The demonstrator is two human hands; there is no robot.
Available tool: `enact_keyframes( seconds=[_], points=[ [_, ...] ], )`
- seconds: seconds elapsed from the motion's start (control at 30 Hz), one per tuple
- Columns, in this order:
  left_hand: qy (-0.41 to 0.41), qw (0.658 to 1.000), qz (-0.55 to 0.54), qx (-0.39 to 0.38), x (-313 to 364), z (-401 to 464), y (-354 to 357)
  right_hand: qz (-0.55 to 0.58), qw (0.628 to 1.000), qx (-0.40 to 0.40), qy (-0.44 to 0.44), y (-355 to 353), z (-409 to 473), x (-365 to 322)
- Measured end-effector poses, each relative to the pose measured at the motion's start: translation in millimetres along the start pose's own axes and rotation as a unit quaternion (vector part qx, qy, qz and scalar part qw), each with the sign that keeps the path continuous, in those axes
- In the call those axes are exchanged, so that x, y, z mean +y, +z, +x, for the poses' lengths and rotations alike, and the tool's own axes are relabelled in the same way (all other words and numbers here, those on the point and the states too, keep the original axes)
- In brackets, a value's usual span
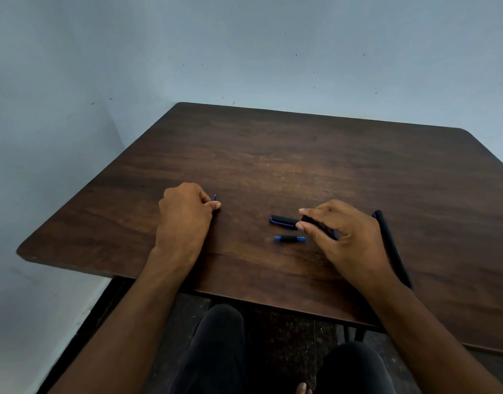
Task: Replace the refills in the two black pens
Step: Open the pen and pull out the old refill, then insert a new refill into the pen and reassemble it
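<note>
The small grip piece [290, 239] lies loose on the table [273, 155]; a nudge from the right hand [341, 234] could roll it away. That hand clasps a pen barrel [318, 223], its cap [283, 220] just left. The left hand [184, 211] pinches a thin refill [214, 197]. A second pen [392, 248] lies beyond the right hand.

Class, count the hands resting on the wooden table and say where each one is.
2. The left hand is curled near the table's left side; the right hand is over a black pen part at centre-right. None looks hidden.
</note>
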State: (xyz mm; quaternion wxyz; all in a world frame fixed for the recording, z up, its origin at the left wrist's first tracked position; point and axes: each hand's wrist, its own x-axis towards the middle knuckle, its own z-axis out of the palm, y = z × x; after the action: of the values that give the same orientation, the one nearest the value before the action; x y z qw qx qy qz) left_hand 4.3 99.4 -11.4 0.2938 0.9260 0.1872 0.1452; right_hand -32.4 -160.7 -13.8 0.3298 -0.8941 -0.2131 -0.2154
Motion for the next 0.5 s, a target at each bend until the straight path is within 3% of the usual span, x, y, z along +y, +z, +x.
enact_keyframes(
  seconds=[0.17,0.27,0.5],
  points=[
    [0.012,1.0,-0.018,0.004,0,-2,-1,-0.002,1.0,-0.001,-0.003,-1,0,-1],
    [0.058,0.997,-0.036,0.02,5,-8,-1,0.007,1.0,0.001,-0.004,-1,0,-3],
    [0.153,0.976,-0.15,-0.029,35,-42,9,0.023,0.999,0.037,-0.022,-1,-2,-2]
  ],
)
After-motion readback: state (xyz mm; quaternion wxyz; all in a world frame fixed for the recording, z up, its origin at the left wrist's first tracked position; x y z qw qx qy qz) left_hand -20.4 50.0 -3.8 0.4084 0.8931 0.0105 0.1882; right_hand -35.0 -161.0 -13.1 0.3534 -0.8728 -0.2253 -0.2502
